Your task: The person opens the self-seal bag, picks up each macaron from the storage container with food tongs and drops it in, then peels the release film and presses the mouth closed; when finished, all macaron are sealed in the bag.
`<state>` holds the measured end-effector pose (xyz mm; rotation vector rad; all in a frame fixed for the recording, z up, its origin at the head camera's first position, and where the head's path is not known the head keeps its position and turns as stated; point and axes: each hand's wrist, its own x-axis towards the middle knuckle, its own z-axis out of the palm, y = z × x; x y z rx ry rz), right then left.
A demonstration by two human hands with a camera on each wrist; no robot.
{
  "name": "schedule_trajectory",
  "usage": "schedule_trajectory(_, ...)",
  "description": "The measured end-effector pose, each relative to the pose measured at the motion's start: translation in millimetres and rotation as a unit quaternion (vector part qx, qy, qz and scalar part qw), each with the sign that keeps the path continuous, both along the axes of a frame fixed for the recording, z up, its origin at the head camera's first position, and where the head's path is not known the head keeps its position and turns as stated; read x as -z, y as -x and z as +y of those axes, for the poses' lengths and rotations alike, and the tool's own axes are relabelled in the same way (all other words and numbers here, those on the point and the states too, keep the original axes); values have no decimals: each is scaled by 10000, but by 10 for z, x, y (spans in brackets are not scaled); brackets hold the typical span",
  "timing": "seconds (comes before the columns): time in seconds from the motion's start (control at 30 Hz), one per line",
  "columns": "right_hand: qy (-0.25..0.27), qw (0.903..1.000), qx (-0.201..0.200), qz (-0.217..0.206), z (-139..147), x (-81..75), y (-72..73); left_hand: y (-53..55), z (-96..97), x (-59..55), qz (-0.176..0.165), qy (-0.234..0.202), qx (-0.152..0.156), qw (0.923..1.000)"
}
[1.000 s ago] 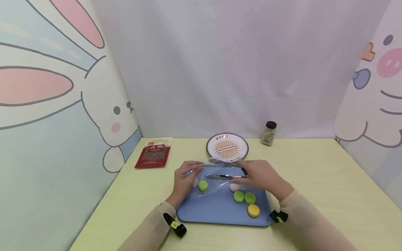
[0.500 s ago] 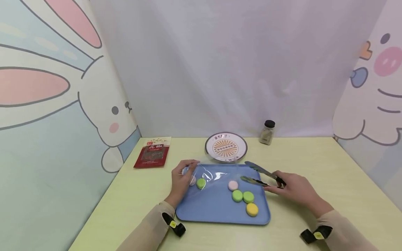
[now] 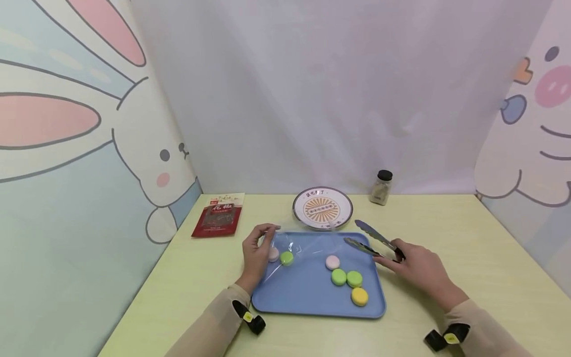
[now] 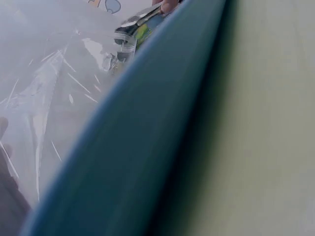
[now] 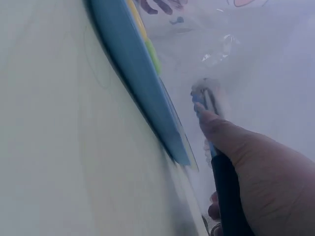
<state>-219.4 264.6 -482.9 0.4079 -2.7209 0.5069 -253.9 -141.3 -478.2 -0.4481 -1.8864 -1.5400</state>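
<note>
My left hand (image 3: 256, 253) pinches a clear plastic bag (image 3: 308, 246) at the tray's left side; the film stretches to the right above the blue tray (image 3: 308, 301). A pink macaron (image 3: 273, 254) and a green macaron (image 3: 287, 258) show beside that hand, through the film; whether they lie inside the bag I cannot tell. My right hand (image 3: 419, 267) grips metal tongs (image 3: 376, 233) over the tray's right edge, their tips apart with nothing between them. On the tray's right half lie another pink macaron (image 3: 332, 262), two green macarons (image 3: 346, 278) and a yellow macaron (image 3: 359, 296).
Behind the tray sits a patterned round plate (image 3: 298, 210). A small jar with a black lid (image 3: 381, 188) stands farther back on the right. To the left lies a red spice packet (image 3: 217, 218). Printed cloth walls close off the back and sides.
The right hand with the tongs has moved right, from over the tray's middle to its right edge, uncovering the right pink macaron. The left hand stays nearly in place; the bag's film has shifted.
</note>
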Motion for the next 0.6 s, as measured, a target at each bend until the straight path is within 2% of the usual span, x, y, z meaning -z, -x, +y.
schedule_trajectory(0.1,-27,10000,43,-59,21,-4,2,-67,37,-93,35,-4,-50,10000)
schedule_trajectory(0.27,-113,9993,-242,-268,7,-9,-18,-182,69,-258,124,-22,24,9999)
schedule_trajectory(0.43,-327,9971,-608,-321,-32,-43,-42,-189,73,-279,132,-78,23,9999)
schedule_trajectory(0.6,-735,9928,-944,-75,-187,-134,-57,-182,67,-257,9,-121,15,9999)
